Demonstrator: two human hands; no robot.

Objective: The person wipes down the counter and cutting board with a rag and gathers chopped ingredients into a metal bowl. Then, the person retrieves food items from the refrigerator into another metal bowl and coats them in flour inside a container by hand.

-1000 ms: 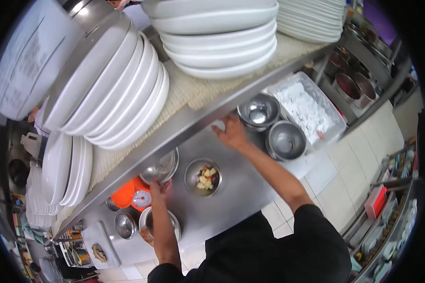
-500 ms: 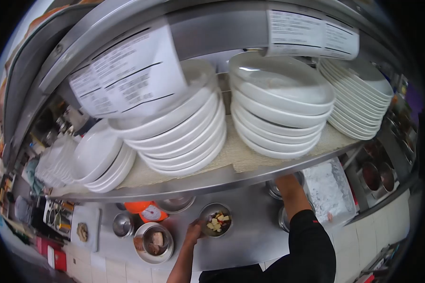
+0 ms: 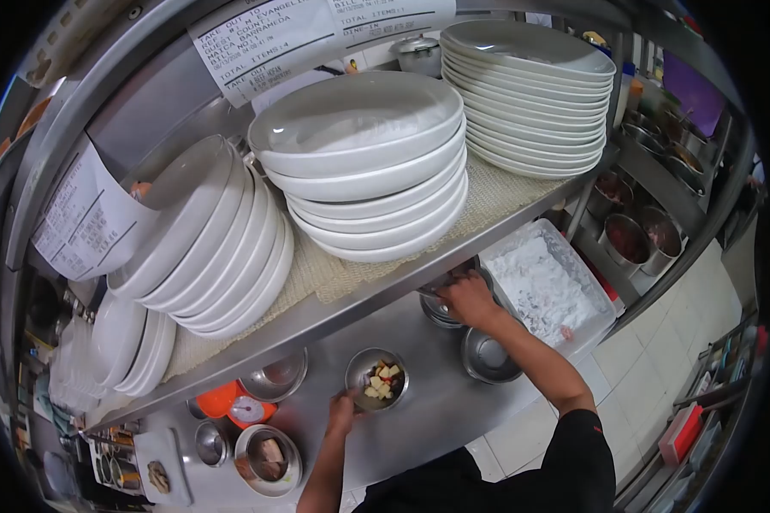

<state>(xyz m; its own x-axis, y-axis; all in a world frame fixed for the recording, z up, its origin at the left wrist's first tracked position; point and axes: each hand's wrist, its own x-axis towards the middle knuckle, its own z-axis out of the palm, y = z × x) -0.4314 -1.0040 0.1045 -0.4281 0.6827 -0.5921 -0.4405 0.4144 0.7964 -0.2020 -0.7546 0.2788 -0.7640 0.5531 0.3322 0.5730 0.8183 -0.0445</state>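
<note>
A metal bowl (image 3: 354, 366) with pale yellow chunks and darker pieces (image 3: 384, 381) stands on the steel counter. My left hand (image 3: 343, 414) is closed at the lower left rim of this bowl. Under the shelf edge, my right hand (image 3: 468, 299) is closed on a metal bowl (image 3: 441, 281) above a stack of metal bowls (image 3: 437, 313); its fingertips are partly hidden. Another metal bowl (image 3: 490, 356) sits beside the right forearm. An orange scale (image 3: 250, 412) and a wide metal bowl (image 3: 275, 376) lie to the left.
Stacks of white plates (image 3: 364, 162) fill the shelf (image 3: 351, 320) above the counter. A tub of white powder (image 3: 539, 282) stands at the right. A bowl with meat (image 3: 269, 459) and a cutting board (image 3: 164, 462) are at the lower left. Printed slips (image 3: 90, 214) hang above.
The view has swung about. My left hand has gone from the wide bowl near the scale to the bowl of chunks. My right hand, earlier over the counter, is now at the bowl stack.
</note>
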